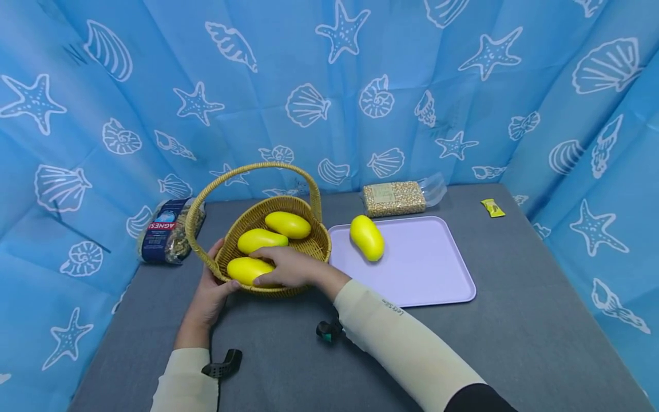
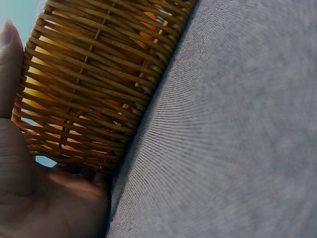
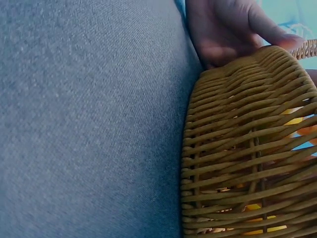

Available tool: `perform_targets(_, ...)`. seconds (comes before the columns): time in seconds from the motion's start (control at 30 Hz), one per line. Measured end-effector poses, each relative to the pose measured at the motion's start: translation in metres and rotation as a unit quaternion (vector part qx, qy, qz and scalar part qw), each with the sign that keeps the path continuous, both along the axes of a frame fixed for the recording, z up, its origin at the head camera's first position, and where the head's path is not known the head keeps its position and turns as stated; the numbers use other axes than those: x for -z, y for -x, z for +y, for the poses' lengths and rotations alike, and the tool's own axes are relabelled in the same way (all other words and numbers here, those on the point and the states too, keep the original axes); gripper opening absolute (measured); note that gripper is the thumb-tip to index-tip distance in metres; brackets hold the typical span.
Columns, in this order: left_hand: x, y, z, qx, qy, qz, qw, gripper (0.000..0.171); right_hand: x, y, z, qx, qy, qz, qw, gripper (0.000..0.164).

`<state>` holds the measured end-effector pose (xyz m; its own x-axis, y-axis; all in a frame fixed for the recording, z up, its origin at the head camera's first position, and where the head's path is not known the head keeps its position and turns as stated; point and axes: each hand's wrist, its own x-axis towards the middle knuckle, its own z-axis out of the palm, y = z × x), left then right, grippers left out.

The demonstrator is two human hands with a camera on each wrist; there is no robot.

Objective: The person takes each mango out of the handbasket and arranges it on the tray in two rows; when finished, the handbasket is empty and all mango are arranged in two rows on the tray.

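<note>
A wicker basket (image 1: 278,290) with a tall arched handle stands on the table, holding three yellow mangoes. My left hand (image 1: 211,294) grips its left side, thumb by the rim; in the left wrist view the palm lies against the weave (image 2: 84,84). My right hand (image 1: 290,267) reaches over the near rim into the basket. Its thumb and fingers are around the right end of the nearest mango (image 1: 246,270). The middle mango (image 1: 259,240) lies just beyond those fingers, and the far mango (image 1: 288,225) rests by the back wall. In the right wrist view, the basket wall hides the right hand's fingers.
A lilac tray (image 1: 422,269) right of the basket bears another mango (image 1: 366,237). Behind it lies a bag of pale kernels (image 1: 399,198). A pasta bag (image 1: 167,232) sits at the left, a small yellow packet (image 1: 492,208) at the far right. A blue curtain (image 1: 340,103) borders the table.
</note>
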<state>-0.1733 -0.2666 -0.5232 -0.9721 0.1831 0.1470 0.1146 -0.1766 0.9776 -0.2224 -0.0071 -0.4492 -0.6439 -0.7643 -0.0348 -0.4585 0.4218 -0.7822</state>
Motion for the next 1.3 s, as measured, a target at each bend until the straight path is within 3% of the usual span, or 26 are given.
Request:
perform_targets(0.3, -0.003, 0.000, 0.001, -0.006, 0.006, -0.004, 1.0000, 0.093, -0.006, -0.002, 0.001, 0.037, 0.020, 0.045, 0.998, 0.065)
perform_targets(0.7, -0.001, 0.000, 0.001, -0.009, 0.006, -0.009, 0.9999, 0.094, -0.015, -0.016, 0.012, 0.075, 0.061, 0.065, 0.993, 0.076)
perform_targets(1.3, 0.000, 0.000, 0.001, -0.019, 0.004, -0.015, 0.9997, 0.096, -0.014, -0.057, 0.076, 0.120, 0.176, 0.050, 0.976, 0.074)
